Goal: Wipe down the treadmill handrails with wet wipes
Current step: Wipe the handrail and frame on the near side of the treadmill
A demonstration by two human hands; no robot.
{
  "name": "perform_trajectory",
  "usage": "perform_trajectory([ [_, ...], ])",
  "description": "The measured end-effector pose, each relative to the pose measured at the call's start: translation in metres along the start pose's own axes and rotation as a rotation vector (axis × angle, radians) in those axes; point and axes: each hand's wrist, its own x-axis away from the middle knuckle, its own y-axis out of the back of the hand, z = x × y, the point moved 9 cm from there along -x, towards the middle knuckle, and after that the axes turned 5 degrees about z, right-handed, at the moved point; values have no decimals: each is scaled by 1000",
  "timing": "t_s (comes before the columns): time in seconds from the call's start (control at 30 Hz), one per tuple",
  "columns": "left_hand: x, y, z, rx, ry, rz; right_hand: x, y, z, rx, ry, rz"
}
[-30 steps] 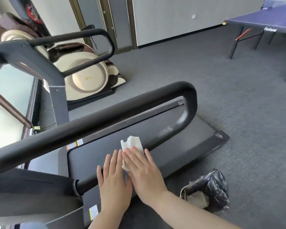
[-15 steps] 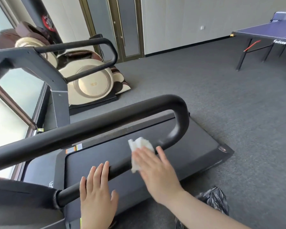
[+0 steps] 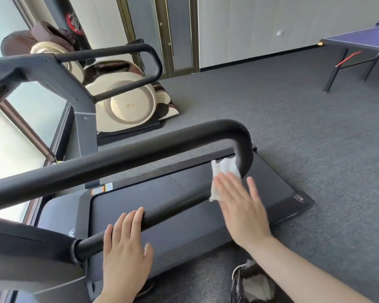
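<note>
Slid right hand [image 3: 242, 206] and wipe [image 3: 223, 174] farther along lower rail [image 3: 175, 209] to its bend, fingers flat and spread; left hand [image 3: 125, 248] rests flat on near rail

Wet wipe [image 3: 224, 176] under right hand [image 3: 242, 212] at handrail [image 3: 123, 159] bend, left hand [image 3: 125, 246] nearer on lower bar.

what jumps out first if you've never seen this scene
The thick black handrail sweeping across the middle, curving down at its far end, where the right hand presses a white wet wipe flat against the bend. The left hand rests on the lower bar nearer the camera. Behind, a cream massage chair stands at the upper left and a blue ping-pong table at the far right.
</note>
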Motion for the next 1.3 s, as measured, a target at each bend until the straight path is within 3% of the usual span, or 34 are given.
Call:
perform_trajectory([
  [0.13, -2, -3, -3, 18, 40, -9, -5, 5, 16, -114, -118, -54],
  [0.23, -2, -3, -5, 34, 36, 0, -1, -6, 95, -150, 184, 36],
  [0.3, -2, 0, -4, 36, 18, 1, -7, -4, 85, -116, 264, 34],
  [0.43, 0, 3, -3, 8, 0, -4, -14, 8, -9, -125, -99, -64],
  [0.5, -2, 0, -3, 16, 27, 5, -14, 5, 9, -208, -177, -75],
  [0.6, -3, -4, -5, 32, 52, 11, -8, -15, 98, -256, 88, 0],
  [0.7, -2, -2, -6, 41, 21, 33, -8, -9, 91, -210, 246, 5],
  [0.83, 0, 3, -1, 45, 6, 78, -4, 1, -1, -189, -93, -99],
  [0.9, 0, 1, 0, 84, 32, 100, -5, -6, 15, -245, -169, -112],
  [1.03, 2, 4, -2, 156, 31, 148, 2, -31, 143, -229, 220, -60],
  [1.1, 4, 12, 0, 179, -11, 129, 0, -28, 146, -198, 331, -72],
  [1.17, 10, 17, 17, 165, -10, 112, -4, -23, 115, -186, 240, -90],
  [1.23, 19, 18, 38, 102, 12, 122, -6, -18, 78, -242, -21, -84],
  [1.3, 28, 15, 57, -5, 19, 158, -7, -14, 91, -272, -164, -108],
])
